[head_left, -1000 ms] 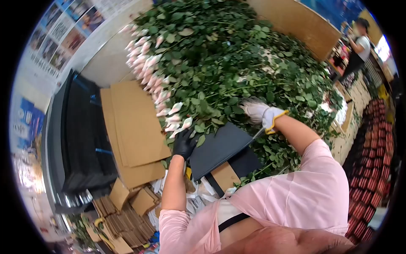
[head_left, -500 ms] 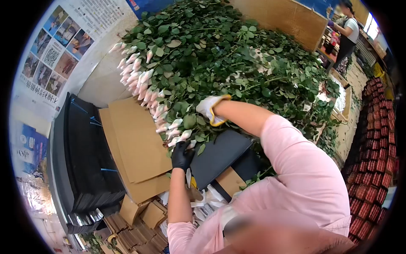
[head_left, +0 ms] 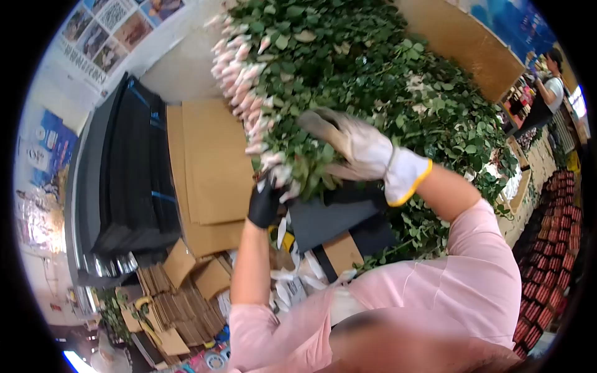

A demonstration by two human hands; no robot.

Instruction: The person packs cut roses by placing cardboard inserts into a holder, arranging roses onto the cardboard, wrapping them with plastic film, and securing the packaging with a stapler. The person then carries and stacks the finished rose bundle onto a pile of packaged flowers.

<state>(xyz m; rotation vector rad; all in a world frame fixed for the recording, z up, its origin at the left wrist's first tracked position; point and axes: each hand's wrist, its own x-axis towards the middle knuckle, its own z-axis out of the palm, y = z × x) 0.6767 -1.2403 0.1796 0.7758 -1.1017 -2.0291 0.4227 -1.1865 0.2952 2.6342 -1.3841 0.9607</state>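
My left hand (head_left: 265, 202), in a black glove, is closed at the lower end of the row of wrapped pink-white flower heads (head_left: 239, 81), around the stems just below a few of them. My right hand (head_left: 357, 146), in a grey-white glove with a yellow cuff edge, is raised over the green leaves (head_left: 367, 68), its fingers apart and somewhat blurred. I make out nothing held in it. Below both hands lies a dark flat sheet (head_left: 326, 221), with another dark piece and a strip of brown cardboard (head_left: 343, 253) under it.
Brown cardboard sheets (head_left: 214, 168) lie left of the flowers, beside a tall stack of black sheets (head_left: 134, 180). Folded cardboard pieces (head_left: 186, 311) sit at lower left. Stacked red-and-black bundles (head_left: 547, 255) line the right. A co-worker (head_left: 550, 93) stands at upper right.
My right hand has swung from the leaves at the right to the upper left, then back a little right and up toward the camera. My left hand stays by the lowest flower heads. The view has shifted.
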